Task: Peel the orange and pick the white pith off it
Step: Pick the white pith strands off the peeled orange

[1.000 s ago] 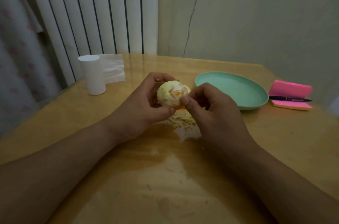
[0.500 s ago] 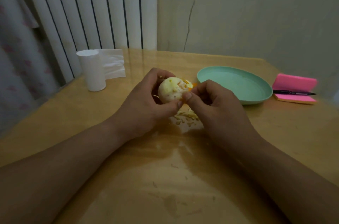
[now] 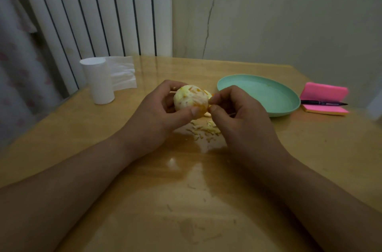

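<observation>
The peeled orange, mostly pale with white pith and a few orange patches, is held above the wooden table. My left hand grips it from the left, thumb across its lower front. My right hand sits against the fruit's right side, thumb and forefinger pinched together at its surface on a small bit of pith. A heap of pith and peel scraps lies on the table just below both hands.
A mint-green plate sits to the right of my hands. Further right lies a pink notepad with a black pen across it. A white paper roll with loose tissue stands back left, near the radiator.
The orange has been turned in my left hand, showing a paler face. My right fingers stay pinched at its right side. The view has shifted slightly.
</observation>
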The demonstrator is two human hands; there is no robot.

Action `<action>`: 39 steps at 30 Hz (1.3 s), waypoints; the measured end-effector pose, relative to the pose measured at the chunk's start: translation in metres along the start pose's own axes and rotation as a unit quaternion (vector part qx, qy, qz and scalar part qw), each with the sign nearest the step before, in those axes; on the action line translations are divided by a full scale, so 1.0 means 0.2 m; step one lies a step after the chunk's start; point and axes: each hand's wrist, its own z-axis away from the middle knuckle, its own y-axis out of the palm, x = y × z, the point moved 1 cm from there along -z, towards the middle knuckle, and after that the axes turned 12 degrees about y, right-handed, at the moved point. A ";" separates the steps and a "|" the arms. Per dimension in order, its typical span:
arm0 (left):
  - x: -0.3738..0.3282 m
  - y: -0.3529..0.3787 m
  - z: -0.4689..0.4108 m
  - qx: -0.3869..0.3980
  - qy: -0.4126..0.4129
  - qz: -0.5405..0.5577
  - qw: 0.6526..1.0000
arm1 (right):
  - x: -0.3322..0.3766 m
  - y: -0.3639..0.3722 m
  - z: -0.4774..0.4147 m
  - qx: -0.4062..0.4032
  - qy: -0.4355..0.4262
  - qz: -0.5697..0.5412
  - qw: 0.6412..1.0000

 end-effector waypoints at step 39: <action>-0.01 0.02 0.01 0.012 0.021 -0.037 0.999 | 0.01 -0.04 -0.02 -0.057 -0.097 0.105 0.988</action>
